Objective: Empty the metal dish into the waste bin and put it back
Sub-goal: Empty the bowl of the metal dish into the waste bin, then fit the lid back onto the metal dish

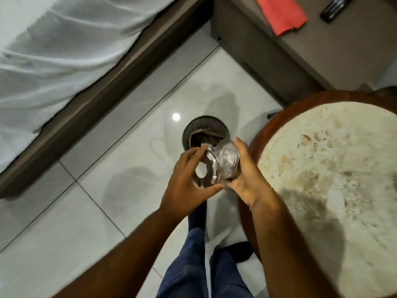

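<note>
My right hand (245,179) grips a round metal dish (228,161), tipped on edge with its greyish inside facing me. My left hand (184,183) holds a shiny metal ring-shaped lid (209,171) with a hole in its middle, tilted and touching the dish. Both are held above the floor, just this side of a small dark round waste bin (205,131) that stands on the tiles and has dark waste and brown paper inside. The bin's near rim is hidden behind the dish and my fingers.
A round table (335,168) with a stained pale top and red-brown rim is close on the right. A bed with a white sheet (53,61) runs along the left. A grey cabinet (322,50) at the back right carries a red cloth (281,14) and a remote (336,7). My legs stand below.
</note>
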